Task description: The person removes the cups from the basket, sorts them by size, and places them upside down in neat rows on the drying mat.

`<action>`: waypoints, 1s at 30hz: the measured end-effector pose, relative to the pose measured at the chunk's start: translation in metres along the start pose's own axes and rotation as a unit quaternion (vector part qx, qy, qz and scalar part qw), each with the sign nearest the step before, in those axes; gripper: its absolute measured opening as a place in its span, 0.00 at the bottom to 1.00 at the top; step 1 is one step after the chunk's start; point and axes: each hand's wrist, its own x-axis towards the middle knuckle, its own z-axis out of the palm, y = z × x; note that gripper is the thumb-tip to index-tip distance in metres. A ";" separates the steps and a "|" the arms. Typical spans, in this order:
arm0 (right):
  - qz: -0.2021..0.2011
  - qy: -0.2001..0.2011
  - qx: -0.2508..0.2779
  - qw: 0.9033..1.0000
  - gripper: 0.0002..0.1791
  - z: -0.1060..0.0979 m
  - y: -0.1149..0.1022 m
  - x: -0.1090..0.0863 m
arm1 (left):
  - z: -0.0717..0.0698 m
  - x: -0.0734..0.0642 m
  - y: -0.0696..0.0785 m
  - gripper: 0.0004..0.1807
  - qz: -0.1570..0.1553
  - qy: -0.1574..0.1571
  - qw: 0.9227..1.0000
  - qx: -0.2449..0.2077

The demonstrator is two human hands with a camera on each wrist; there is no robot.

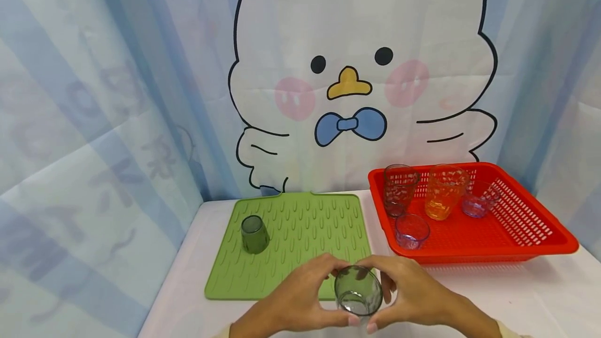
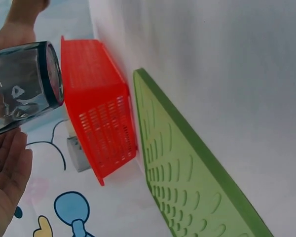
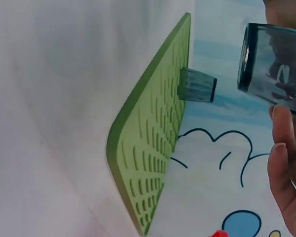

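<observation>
A clear grey-tinted drinking glass [image 1: 359, 296] is held upright between both hands, in front of the green mat's near edge in the head view. My left hand [image 1: 305, 293] grips its left side, thumb toward me and fingers on the far side. My right hand [image 1: 408, 291] grips the right side the same way. In both wrist views the glass's thick base points toward the table, with a gap below it. Another grey glass [image 1: 255, 236] stands upside down on the left part of the green ridged drying mat [image 1: 300, 244].
A red plastic basket [image 1: 540, 228] stands at the back right. In it are a tall dark glass [image 1: 399, 192], an orange glass [image 1: 443, 192], a small clear bowl [image 1: 411, 232] and a purplish bowl [image 1: 480, 200]. A printed curtain [image 1: 357, 25] hangs behind the white table.
</observation>
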 end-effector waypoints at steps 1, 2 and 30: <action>0.004 -0.009 0.021 1.000 0.40 0.000 0.002 0.000 | -0.001 0.000 0.000 0.34 -0.001 0.002 1.000 0.004; 0.005 -0.017 0.041 0.999 0.40 0.000 0.004 0.000 | -0.002 0.000 0.001 0.34 -0.002 0.004 1.000 0.007; 0.054 -0.084 0.269 0.958 0.27 0.038 0.038 -0.002 | -0.007 0.006 0.003 0.41 -0.033 0.024 0.997 -0.058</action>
